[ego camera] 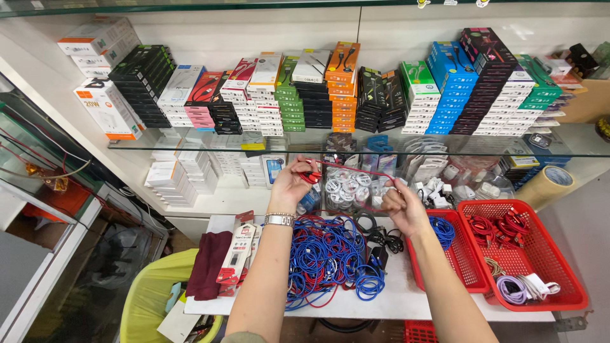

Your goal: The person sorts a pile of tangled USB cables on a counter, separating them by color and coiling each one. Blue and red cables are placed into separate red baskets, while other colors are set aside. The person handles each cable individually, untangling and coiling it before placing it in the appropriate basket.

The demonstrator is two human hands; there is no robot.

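Shop corner, white tabletop (406, 298) under glass shelves (356, 141) of stacked boxes. Red cable (356, 169) stretched taut in the air between both hands, above the tabletop. Left hand (293, 183): fingers pinching the coiled end with the plug. Right hand (403, 204): fingers pinched on the other end. Below: pile of blue cables (327, 254). Right of it, two red baskets (540, 254) with more cables. Packaged cable (236, 253) lies near left forearm. Yellow bin (149, 298) beside the tabletop.
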